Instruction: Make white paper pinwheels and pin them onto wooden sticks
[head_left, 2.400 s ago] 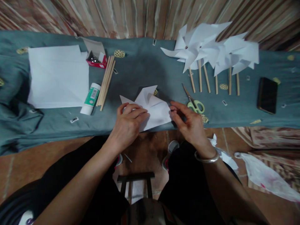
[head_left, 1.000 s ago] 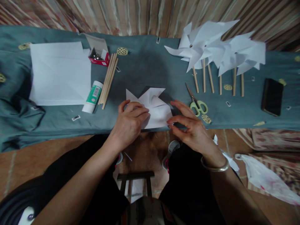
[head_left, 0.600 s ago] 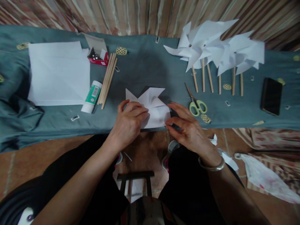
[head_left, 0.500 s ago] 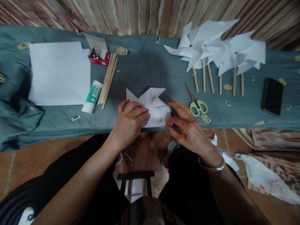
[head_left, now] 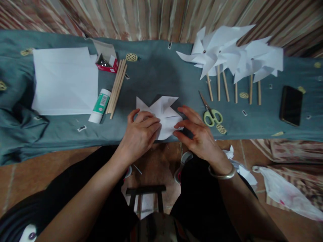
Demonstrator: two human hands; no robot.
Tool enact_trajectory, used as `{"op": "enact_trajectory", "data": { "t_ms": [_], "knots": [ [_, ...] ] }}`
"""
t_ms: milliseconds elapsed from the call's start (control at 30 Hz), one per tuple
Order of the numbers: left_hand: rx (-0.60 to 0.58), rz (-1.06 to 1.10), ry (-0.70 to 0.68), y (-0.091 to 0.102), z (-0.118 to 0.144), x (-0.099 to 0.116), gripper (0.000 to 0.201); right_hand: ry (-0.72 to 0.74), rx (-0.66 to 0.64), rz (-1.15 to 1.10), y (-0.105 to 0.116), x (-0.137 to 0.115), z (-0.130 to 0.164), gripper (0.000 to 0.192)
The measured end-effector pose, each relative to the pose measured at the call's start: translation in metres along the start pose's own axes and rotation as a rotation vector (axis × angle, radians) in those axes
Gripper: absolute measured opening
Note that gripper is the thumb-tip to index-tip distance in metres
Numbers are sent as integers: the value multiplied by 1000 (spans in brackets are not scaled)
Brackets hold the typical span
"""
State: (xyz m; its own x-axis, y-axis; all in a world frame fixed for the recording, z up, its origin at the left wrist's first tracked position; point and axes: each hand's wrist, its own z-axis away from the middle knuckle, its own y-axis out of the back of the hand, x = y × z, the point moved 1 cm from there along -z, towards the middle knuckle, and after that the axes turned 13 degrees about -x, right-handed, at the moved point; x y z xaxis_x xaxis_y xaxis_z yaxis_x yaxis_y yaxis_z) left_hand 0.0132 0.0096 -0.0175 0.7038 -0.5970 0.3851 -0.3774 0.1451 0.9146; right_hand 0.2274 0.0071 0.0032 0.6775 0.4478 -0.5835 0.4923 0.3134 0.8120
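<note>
A white paper pinwheel (head_left: pixel 164 107), cut and partly folded, lies at the table's front edge between my hands. My left hand (head_left: pixel 141 131) presses down on its left side and middle, fingers bent together over the paper. At the right corner, my right hand (head_left: pixel 195 131) pinches the paper's edge between thumb and fingers, and that corner curls up toward the middle. Scissors with green handles (head_left: pixel 212 116) lie just right of my right hand. To the left of my left hand are a glue stick (head_left: pixel 100 106) and several wooden sticks (head_left: pixel 116 89).
A stack of white paper (head_left: pixel 65 80) lies on the left, near a small red box of metal pins (head_left: pixel 107 64). Several finished pinwheels (head_left: pixel 227 53) on sticks lie at the back right. A black phone (head_left: pixel 291 105) is at far right. Paper scraps (head_left: pixel 246 173) lie on the floor.
My right hand has moved slightly left, bringing the paper's right corner inward and bending it. My left hand stays pressed on the paper.
</note>
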Motion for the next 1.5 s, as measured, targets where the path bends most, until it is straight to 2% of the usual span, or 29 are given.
{"op": "enact_trajectory", "data": {
  "t_ms": [133, 267, 333, 533, 667, 800, 933, 1100, 1267, 1400, 1500],
  "knots": [
    [1, -14, -13, 2, 0, 2, 17, -31, 9, -13, -1, 7, -2, 7],
    [-21, -1, 3, 6, 1, 6, 38, -42, 40, -35, -3, 10, -3, 12],
    [-35, -4, 9, 6, 1, 7, 43, -45, 36, -41, -4, 10, -4, 16],
    [-35, -36, 16, 4, 1, 8, 25, -47, -4, -123, -1, 16, -2, 13],
    [-36, -30, 13, 4, 1, 7, 22, -63, -35, -256, 7, 24, 2, 5],
    [-34, -23, 18, 5, 1, 8, 20, -68, -40, -251, 10, 26, 5, 3],
    [-25, -24, 13, 5, 0, 8, 21, -67, 19, -261, 2, 20, 2, 17],
    [-34, -16, 11, 5, 0, 7, 23, -36, 108, -317, -12, 17, -8, 6],
    [-43, -11, 17, 7, 1, 8, 24, -56, 177, -255, -17, 16, -15, 4],
    [-56, -2, 31, 8, 1, 9, 25, -60, 184, -227, -13, 19, -15, 6],
    [-69, 10, 35, 9, 2, 9, 25, -53, 135, -234, -9, 21, -13, 3]
  ]
}}
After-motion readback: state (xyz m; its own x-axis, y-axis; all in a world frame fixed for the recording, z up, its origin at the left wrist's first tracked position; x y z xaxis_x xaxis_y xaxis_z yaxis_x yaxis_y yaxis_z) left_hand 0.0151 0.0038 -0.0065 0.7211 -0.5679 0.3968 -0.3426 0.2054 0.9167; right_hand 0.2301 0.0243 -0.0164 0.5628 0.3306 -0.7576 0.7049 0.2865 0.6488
